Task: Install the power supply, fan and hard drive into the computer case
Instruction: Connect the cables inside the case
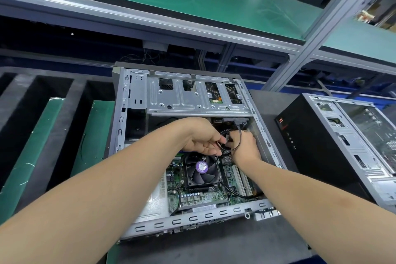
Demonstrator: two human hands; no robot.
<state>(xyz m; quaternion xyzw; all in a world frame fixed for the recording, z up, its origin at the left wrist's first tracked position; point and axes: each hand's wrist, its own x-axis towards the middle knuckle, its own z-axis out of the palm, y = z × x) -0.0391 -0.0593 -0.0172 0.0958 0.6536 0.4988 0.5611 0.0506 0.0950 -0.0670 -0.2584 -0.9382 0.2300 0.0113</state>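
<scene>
Two hands inside open computer case (192, 218), at centre | left hand (202, 141) pinches black cable (224, 131), right hand (245, 147) curls round it, far right below drive cage (192, 100) | cable light, floppy: likely best gripped at its stiff plug

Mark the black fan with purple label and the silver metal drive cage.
Black fan with purple label (201, 167): head view, on its purple hub label.
Silver metal drive cage (177, 100): head view, on its flat top plate.
</scene>
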